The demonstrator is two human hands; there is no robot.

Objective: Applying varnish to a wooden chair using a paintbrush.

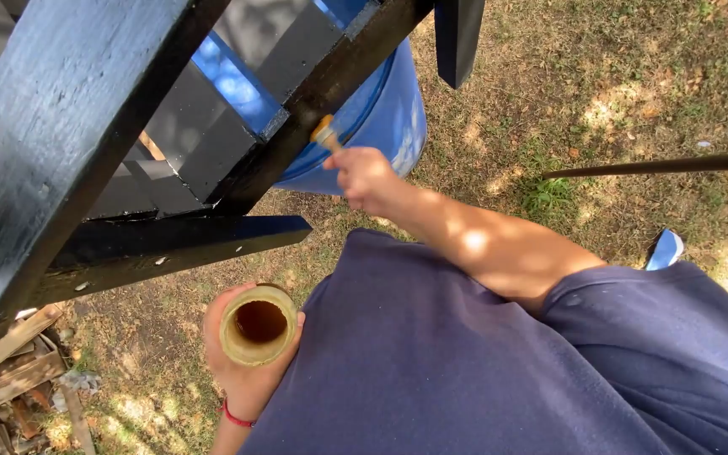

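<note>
Right hand (366, 177) raised, fingers clenched round brush (325, 132); brush tip touching underside edge of black-painted wooden frame (86, 126). Blue barrel (385, 114) behind frame, standing on dry grass (600, 93). Left hand (242, 358) low near waist, fingers wrapped round open bamboo cup (259, 324), upright, dark inside. Red band on left wrist. Scrap wood (2, 371) at lower left.

Dry, patchy grass ground (600, 93) with fallen leaves carries a blue plastic barrel (385, 118), a pile of rough wooden scrap boards (2, 371) and a black-painted wooden frame (170, 240).
</note>
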